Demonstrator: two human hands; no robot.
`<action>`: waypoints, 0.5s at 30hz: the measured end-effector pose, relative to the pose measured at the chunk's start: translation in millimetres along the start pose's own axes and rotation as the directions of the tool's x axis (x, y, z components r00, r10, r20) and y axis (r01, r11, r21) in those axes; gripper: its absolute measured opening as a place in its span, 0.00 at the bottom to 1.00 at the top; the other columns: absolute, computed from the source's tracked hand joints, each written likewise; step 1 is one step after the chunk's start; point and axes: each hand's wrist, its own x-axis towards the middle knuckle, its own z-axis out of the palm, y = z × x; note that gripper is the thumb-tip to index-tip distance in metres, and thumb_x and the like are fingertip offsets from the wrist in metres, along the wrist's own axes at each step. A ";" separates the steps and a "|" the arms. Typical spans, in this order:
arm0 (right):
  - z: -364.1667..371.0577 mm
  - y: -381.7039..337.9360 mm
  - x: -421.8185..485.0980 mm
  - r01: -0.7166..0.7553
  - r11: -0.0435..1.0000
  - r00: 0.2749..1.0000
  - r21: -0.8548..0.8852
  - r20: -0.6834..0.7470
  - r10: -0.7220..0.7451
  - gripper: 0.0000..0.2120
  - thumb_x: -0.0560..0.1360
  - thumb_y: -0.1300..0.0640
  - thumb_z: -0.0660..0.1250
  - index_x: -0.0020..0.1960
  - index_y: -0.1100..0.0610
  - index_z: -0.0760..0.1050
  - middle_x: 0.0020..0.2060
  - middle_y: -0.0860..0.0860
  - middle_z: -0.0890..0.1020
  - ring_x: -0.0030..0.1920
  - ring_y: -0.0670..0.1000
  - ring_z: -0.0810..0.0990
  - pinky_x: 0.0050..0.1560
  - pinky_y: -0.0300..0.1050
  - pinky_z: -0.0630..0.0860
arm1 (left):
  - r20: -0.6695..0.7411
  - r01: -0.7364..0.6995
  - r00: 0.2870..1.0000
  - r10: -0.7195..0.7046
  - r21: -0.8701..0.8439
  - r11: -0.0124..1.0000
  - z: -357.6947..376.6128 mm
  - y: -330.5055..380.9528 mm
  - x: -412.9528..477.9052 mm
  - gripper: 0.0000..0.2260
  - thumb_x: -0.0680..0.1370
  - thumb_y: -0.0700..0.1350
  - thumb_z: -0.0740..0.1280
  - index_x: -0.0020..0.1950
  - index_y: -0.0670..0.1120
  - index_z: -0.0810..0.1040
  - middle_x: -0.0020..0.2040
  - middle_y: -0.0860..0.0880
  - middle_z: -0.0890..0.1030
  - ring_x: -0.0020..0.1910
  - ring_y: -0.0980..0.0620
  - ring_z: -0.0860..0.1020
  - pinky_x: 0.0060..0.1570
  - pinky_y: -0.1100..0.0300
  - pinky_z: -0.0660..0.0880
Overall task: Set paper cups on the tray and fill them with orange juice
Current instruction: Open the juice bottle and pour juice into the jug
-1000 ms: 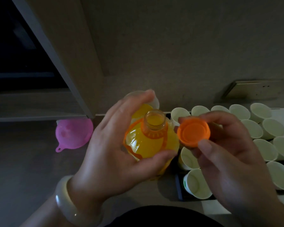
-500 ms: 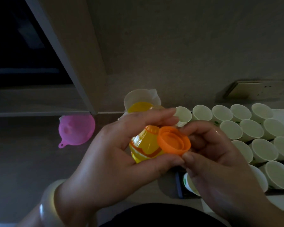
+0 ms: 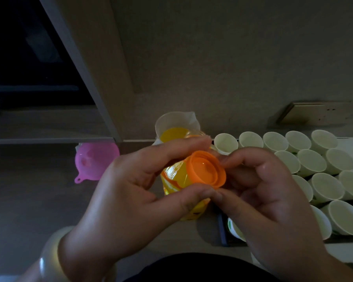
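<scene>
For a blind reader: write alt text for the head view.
The left hand grips a bottle of orange juice while the right hand pinches the orange cap at its top. Paper cups crowd the tray; a pink funnel lies left.

I count 2 hands (image 3: pixel 114 200) (image 3: pixel 273 202), 1 bottle (image 3: pixel 174 177), 1 cap (image 3: pixel 206 171), 1 funnel (image 3: pixel 96 159) and at least 14 paper cups (image 3: pixel 312 162)

The round orange plastic cap (image 3: pixel 207 169) is hiding the mouth of the clear plastic juice bottle (image 3: pixel 174 178); the right hand (image 3: pixel 273 200) is covering some white paper cups (image 3: pixel 326 187).
</scene>
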 end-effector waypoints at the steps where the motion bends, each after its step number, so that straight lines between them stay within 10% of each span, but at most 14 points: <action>1: 0.0 -0.4 -0.4 0.019 0.995 1.000 -0.096 -0.002 -0.019 0.12 0.73 0.46 0.71 0.54 0.46 0.73 0.51 0.49 0.85 0.51 0.51 0.84 0.48 0.52 0.81 | -0.002 -0.002 1.000 0.002 -0.002 1.000 0.4 0.1 -0.3 0.22 0.71 0.45 0.73 0.64 0.42 0.77 0.60 0.49 0.81 0.61 0.48 0.79 0.60 0.46 0.75; 5: -2.6 -1.2 -1.0 0.135 0.905 0.990 -0.403 0.021 -0.138 0.12 0.75 0.44 0.67 0.56 0.44 0.69 0.56 0.38 0.81 0.53 0.43 0.83 0.48 0.47 0.81 | -0.017 0.003 1.000 -0.004 -0.039 0.999 1.7 -0.9 0.3 0.20 0.72 0.43 0.73 0.63 0.41 0.77 0.59 0.48 0.82 0.60 0.48 0.79 0.59 0.48 0.76; 15: -23.2 49.5 11.4 0.046 0.910 0.995 -0.412 0.101 -0.004 0.33 0.69 0.56 0.71 0.71 0.52 0.63 0.67 0.40 0.71 0.67 0.45 0.71 0.61 0.39 0.72 | -0.050 -0.002 0.999 0.000 -0.037 0.999 2.0 -6.8 1.6 0.21 0.70 0.43 0.75 0.62 0.42 0.78 0.59 0.49 0.82 0.59 0.48 0.80 0.58 0.47 0.76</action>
